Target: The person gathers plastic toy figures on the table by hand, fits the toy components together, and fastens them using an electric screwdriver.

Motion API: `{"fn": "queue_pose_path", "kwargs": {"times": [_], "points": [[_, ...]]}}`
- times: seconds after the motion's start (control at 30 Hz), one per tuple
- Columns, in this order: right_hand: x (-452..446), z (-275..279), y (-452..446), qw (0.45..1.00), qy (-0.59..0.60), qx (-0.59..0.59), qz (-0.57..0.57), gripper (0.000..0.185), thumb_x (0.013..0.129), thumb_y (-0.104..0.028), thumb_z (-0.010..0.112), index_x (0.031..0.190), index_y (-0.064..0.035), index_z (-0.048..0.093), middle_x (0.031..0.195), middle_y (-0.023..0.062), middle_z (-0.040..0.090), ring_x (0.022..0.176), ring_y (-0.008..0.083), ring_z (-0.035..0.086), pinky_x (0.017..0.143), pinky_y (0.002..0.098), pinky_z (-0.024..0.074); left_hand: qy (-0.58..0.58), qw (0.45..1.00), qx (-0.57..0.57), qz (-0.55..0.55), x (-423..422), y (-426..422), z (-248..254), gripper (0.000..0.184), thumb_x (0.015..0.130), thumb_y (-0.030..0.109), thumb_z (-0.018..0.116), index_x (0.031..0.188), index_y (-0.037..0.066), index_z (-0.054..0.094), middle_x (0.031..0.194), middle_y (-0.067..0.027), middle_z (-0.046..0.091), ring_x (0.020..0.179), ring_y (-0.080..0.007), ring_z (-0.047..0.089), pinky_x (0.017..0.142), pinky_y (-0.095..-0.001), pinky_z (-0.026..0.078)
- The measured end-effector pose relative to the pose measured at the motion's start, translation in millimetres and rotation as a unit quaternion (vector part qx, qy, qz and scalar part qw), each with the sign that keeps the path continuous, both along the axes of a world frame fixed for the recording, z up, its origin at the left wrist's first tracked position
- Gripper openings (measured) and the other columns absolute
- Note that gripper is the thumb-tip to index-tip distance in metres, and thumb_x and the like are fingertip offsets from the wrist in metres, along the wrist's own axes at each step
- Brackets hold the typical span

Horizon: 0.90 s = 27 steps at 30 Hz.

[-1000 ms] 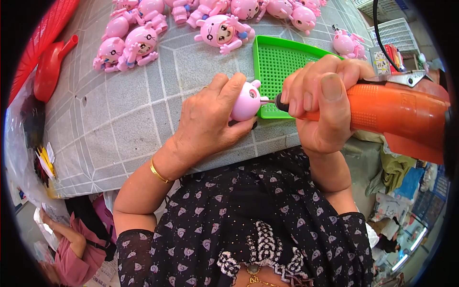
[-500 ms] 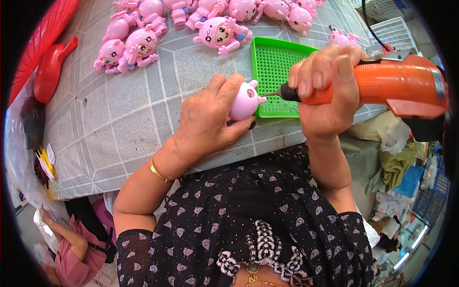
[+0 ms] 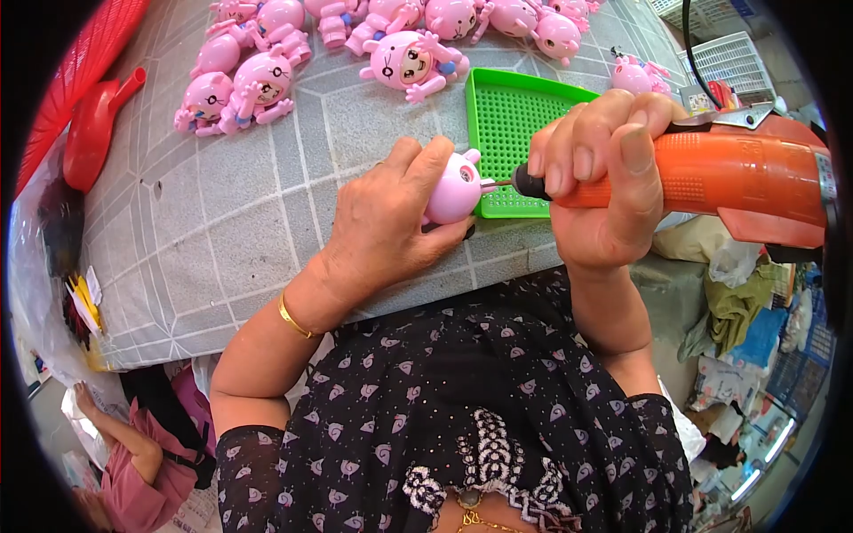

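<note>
My left hand is wrapped round a pink toy head near the table's front edge, its small ears pointing right. My right hand grips an orange electric screwdriver, held level. The thin bit reaches left from the black nose of the tool, and its tip is at the toy's ear side; whether it touches is too small to tell. Below the bit lies a green perforated tray, partly hidden by my right hand. What my left palm covers is hidden.
Several pink toy figures lie along the back of the grey table. Another figure lies behind the tool, near its black cable. A red scoop is at the left edge. Another person is at the lower left.
The screwdriver first drew back to the right from the toy head, then came slightly left again, with its bit near the ears. My left hand and the toy have hardly moved.
</note>
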State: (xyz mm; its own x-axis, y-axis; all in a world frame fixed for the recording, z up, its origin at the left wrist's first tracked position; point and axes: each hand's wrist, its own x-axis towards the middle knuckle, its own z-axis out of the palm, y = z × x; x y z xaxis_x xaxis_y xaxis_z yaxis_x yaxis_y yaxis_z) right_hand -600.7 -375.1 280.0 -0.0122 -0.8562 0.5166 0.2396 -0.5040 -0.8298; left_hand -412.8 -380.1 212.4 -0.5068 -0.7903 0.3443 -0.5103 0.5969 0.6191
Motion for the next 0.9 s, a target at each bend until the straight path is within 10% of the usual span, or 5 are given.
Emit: {"fn": "queue_pose_path", "kwargs": {"times": [0.9], "points": [[5.4,1.3,-1.0,0.999,0.035,0.008,-0.023,0.022,0.1,-0.022,0.057,0.092,-0.013,0.039,0.07,0.0025,0.046,0.052,0.0137,0.048,0.057,0.0327,0.0472,0.001,1.0,-0.001,0.002,-0.3,0.5,-0.5,0.063,0.071,0.026,0.081,0.124,0.003,0.054,0.094,-0.013,0.057,0.074,-0.0327,0.066,0.059,-0.0433,0.052]]}}
